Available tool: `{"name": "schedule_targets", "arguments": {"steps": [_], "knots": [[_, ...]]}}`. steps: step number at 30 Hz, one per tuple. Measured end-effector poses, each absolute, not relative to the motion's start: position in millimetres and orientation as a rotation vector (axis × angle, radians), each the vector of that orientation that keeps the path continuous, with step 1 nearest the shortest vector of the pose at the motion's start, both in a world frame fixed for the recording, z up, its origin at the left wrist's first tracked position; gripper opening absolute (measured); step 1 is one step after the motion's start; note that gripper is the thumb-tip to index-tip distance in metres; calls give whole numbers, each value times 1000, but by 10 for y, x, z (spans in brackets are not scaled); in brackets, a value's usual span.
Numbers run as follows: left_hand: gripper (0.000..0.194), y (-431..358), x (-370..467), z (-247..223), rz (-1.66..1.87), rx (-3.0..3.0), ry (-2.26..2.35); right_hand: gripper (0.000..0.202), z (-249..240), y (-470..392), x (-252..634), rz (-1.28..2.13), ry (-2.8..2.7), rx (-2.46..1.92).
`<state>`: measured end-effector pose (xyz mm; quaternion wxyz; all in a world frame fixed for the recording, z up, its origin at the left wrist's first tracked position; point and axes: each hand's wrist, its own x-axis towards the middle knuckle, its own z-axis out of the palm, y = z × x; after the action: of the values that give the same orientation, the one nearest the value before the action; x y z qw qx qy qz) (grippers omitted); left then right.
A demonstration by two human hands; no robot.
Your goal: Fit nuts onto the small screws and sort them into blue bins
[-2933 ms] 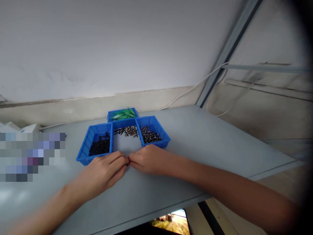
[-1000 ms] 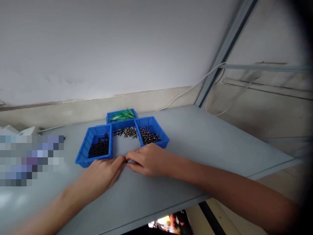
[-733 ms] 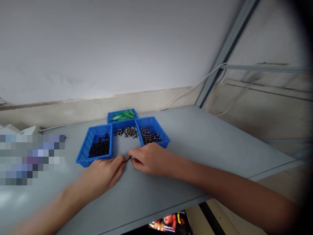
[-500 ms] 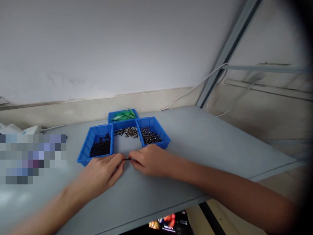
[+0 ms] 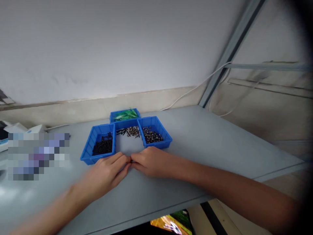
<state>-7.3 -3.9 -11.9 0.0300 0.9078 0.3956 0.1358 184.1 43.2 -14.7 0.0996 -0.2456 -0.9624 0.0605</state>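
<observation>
My left hand point(image 5: 111, 169) and my right hand point(image 5: 153, 162) meet fingertip to fingertip, low over the table in front of the blue bins. Both are closed in a pinch. Between the fingertips only a bit of a small dark thin piece point(image 5: 132, 161) shows; the fingers hide the rest. Beyond my left hand stands a blue bin point(image 5: 86, 148) of black thin pieces point(image 5: 102, 147). Past my right hand is another blue bin point(image 5: 166, 137), holding small shiny metal pieces point(image 5: 152, 135). A loose pile of mixed dark and brassy pieces point(image 5: 132, 131) lies between the two bins.
A third blue bin point(image 5: 127, 125) at the back holds green plastic-looking strips point(image 5: 126, 114). The grey table point(image 5: 210, 140) meets a wall behind, with a white cable point(image 5: 182, 97) and metal frame post point(image 5: 221, 65). Below the front edge glows a screen point(image 5: 172, 225). Blurred-out items lie left.
My hands have come together, so the dark thin piece that spanned the gap between them is now mostly covered by fingers. The view has shifted slightly. The lit screen's picture differs.
</observation>
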Motion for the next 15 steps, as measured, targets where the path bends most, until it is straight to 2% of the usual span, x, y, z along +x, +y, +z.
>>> {"name": "schedule_targets", "arguments": {"steps": [3, 9, 15], "knots": [[19, -26, -93, -116, 392, 2802, 1214, 29, -124, 443, 1849, 239, -2812, -724], [18, -9, -134, -128, 408, 2883, 1124, 26, -81, 460, 1870, 633, -2727, -685], [25, -19, -123, -106, 415, 2919, 1136, 30, -53, 451, 1881, 525, -2690, -726]]}}
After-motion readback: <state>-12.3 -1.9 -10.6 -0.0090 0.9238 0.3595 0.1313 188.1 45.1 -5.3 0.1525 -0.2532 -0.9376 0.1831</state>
